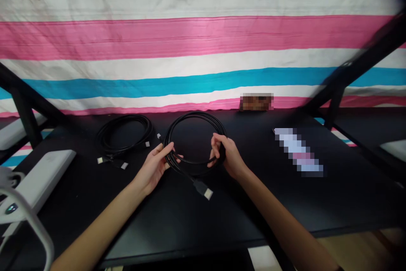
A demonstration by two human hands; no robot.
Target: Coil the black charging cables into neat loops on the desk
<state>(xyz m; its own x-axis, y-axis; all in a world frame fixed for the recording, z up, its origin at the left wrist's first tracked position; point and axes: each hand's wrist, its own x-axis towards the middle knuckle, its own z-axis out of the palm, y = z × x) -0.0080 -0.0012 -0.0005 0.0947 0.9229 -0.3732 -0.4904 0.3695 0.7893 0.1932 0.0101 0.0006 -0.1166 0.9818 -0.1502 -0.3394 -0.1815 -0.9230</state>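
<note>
Cable (203, 113) between left hand (155, 167) and right hand (230, 157)

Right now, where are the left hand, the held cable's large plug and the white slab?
Left hand (154, 168): head view, middle of the hand.
Large plug (200, 187): head view, its black body.
White slab (52, 173): head view, its top.

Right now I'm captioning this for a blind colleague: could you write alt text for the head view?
A person's left hand and right hand hold a coiled black cable over a black table. A second coiled cable lies to its left, a long white object farther left; striped cloth hangs behind.
</note>
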